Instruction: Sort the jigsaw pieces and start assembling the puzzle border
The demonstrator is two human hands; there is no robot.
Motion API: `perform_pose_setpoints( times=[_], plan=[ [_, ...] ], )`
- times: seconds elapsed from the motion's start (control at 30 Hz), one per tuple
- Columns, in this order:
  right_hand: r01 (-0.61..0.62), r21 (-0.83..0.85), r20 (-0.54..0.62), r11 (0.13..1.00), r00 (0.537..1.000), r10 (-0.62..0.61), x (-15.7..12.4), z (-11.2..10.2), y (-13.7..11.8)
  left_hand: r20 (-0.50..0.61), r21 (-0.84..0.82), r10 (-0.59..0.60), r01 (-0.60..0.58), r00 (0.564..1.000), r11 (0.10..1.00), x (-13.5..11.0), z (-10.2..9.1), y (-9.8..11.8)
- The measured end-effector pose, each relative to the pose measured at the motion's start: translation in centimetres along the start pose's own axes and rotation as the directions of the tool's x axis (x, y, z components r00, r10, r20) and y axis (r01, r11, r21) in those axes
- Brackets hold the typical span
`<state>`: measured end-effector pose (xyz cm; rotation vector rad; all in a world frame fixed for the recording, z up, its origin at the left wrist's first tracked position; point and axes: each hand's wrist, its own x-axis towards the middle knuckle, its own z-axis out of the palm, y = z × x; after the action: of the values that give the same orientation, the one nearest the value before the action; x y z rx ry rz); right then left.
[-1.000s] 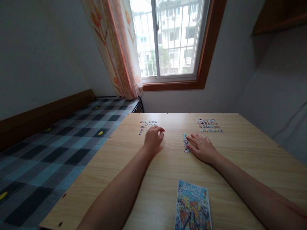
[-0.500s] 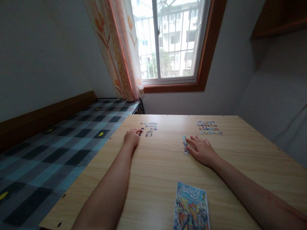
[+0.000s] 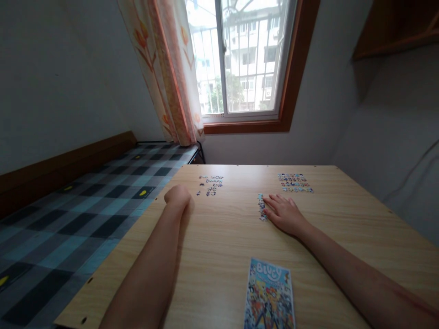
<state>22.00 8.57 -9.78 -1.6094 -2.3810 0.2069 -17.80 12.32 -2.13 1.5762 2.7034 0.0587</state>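
Left hand (image 3: 177, 196): curled, grip hidden; cannot tell
Right hand (image 3: 284, 212): spread at the puzzle strip (image 3: 261, 204)
Done: strip seemingly joined, mid-tabletop (image 3: 219, 251)
Not yet joined to it: left-side pieces (image 3: 214, 181), right-side rows (image 3: 295, 184)

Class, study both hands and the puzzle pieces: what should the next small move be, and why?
Probably the left hand should reach for the nearest loose piece, unless its hidden fingers already hold one: it is just beside that piece, while the right hand lies flat with fingertips at the column of pieces.
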Motion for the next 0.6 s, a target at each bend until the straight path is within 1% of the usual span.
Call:
perform_pose_setpoints(
  times=[0.1,0.17,0.23,0.27,0.3,0.37,0.43,0.47,0.57,0.6],
  plan=[
    [-0.005,0.003,0.005,1.0,1.0,0.005,0.0,-0.1,-0.1,0.068,0.038,0.034,-0.037,0.997,0.999,-0.3,-0.8,0.3],
    [-0.003,0.003,0.005,1.0,1.0,0.003,0.0,-0.2,-0.1,0.132,0.051,0.078,-0.085,0.988,0.995,-0.6,-1.2,0.7],
    [0.0,-0.001,0.001,1.0,1.0,0.0,0.0,-0.2,-0.2,0.212,0.037,0.154,-0.166,0.965,0.985,-1.2,-1.4,1.3],
    [0.0,-0.003,-0.002,1.0,1.0,0.0,0.1,-0.2,-0.2,0.256,0.018,0.207,-0.219,0.944,0.976,-1.5,-1.4,1.8],
    [0.0,-0.004,-0.005,1.0,1.0,0.0,0.1,-0.2,-0.2,0.301,-0.01,0.267,-0.277,0.915,0.961,-2.0,-1.4,2.4],
    [0.001,-0.002,-0.006,1.0,1.0,-0.001,0.1,-0.2,-0.2,0.369,-0.076,0.392,-0.393,0.843,0.917,-3.3,-1.4,3.9],
    [0.002,0.005,-0.003,1.0,1.0,-0.002,0.1,-0.2,-0.2,0.38,-0.133,0.506,-0.496,0.774,0.858,-5.0,-1.1,5.8],
    [0.0,0.008,-0.002,1.0,1.0,0.0,0.1,-0.3,-0.2,0.365,-0.158,0.559,-0.542,0.744,0.825,-6.0,-0.8,6.8],
    [-0.01,0.015,-0.003,1.0,1.0,0.01,0.1,-0.6,-0.4,0.243,-0.227,0.729,-0.694,0.639,0.684,-9.1,0.4,9.8],
    [-0.013,0.015,-0.004,1.0,1.0,0.013,0.1,-0.7,-0.5,0.173,-0.259,0.815,-0.773,0.554,0.58,-10.1,0.9,10.6]
  ],
)
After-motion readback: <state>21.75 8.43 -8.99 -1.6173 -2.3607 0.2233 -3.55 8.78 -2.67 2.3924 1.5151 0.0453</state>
